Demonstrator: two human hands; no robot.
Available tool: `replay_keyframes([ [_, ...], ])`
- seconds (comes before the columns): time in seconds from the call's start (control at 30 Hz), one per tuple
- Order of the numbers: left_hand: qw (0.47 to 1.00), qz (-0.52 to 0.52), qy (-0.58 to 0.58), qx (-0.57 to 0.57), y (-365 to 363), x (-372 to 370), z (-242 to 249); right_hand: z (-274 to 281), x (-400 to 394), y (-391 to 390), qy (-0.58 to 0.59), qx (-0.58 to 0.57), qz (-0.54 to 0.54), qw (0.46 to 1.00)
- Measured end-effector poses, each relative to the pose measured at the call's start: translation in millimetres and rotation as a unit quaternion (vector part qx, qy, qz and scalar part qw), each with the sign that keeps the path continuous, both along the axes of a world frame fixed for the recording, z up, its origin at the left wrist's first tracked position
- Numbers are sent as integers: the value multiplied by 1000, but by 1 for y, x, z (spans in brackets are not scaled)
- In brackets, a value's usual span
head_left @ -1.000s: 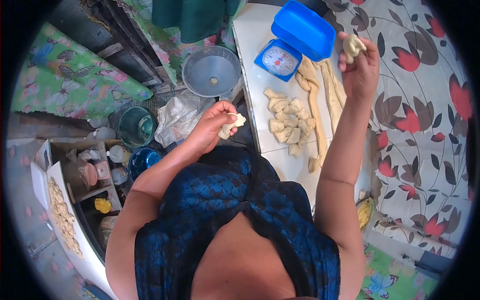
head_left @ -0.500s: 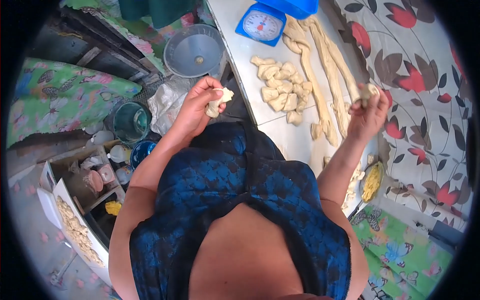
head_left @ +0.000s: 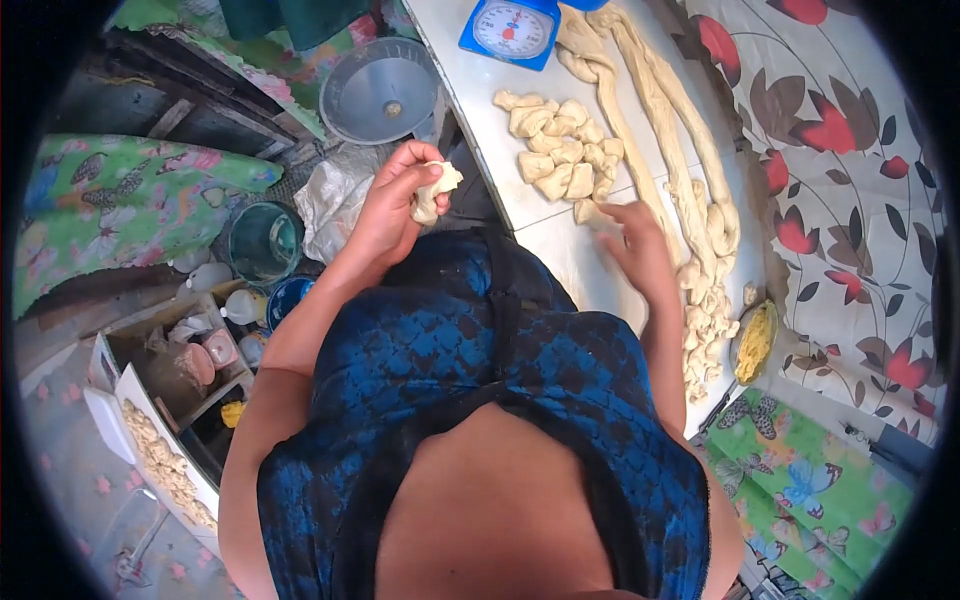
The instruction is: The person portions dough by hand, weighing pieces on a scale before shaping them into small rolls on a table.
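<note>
Bright daylight, soft shadows; strong fisheye warp, black vignette corners, slight edge blur.

No text, label or brand can be read; the blue scale (head_left: 510, 27) at the top of the frame has a white dial, but its numbers are too small to make out

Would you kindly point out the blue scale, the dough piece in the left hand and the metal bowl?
blue scale (head_left: 510, 30), head view, on its round dial.
dough piece (head_left: 432, 195), head view, on the lump's middle beside the left hand's thumb.
metal bowl (head_left: 380, 90), head view, on its inner wall.
</note>
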State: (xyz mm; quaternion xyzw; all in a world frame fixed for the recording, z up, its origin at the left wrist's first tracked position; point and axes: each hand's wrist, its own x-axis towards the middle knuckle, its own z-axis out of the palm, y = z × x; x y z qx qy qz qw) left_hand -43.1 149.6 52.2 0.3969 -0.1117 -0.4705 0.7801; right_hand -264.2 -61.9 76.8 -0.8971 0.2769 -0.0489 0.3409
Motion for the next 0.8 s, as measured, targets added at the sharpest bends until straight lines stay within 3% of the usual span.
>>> replay_keyframes([
  [0.03,1000,9,10,4,1,-2,3,-7,12,8,2,-81,26,996],
  [0.17,999,36,26,10,9,-1,5,-19,25,-12,-26,-196,74,977],
  [0.23,999,45,16,-3,11,3,3,-9,30,-24,-221,70,0,973],
  [0.3,999,40,26,-2,15,2,1,20,46,-33,-392,313,-30,865],
  [0.37,999,40,23,-7,17,0,4,56,74,-46,-423,293,-11,857],
  [0.43,999,21,26,4,18,-4,1,89,113,-51,-442,190,-34,876],
  [0.57,1000,24,10,17,23,-13,4,121,201,-82,-367,-10,64,928],
  [0.67,1000,22,21,-1,32,-10,2,112,259,-108,-300,-2,114,947],
  [0.73,999,20,33,-14,36,-8,3,105,285,-116,-167,-105,139,970],
  [0.8,998,28,28,-48,39,-7,6,104,293,-115,-148,-141,124,971],
])
